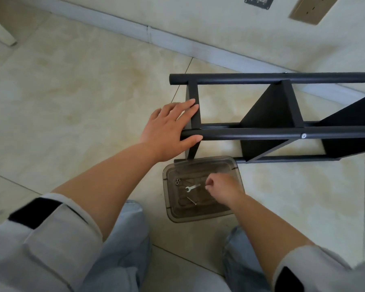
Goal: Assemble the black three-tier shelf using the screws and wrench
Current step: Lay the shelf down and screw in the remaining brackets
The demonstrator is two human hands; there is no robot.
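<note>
Head view showed the black shelf (282, 114) lying sideways on the floor; rigid, probably light, best gripped by its tubes. Left hand (171, 127) steadied it, fingers straight. Right hand (223, 187), fingers curled, reached beside the wrench (192, 187) in the tray (198, 216); anything pinched couldn't be told.

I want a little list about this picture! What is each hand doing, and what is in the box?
shelf: black shelf lying on its side on the tiled floor
left hand: left hand rests open on the shelf's end, thumb under a tube
right hand: right hand in the clear box, fingers curled; what it pinches is hidden
box contents: small wrench, a screw, two nuts
</note>
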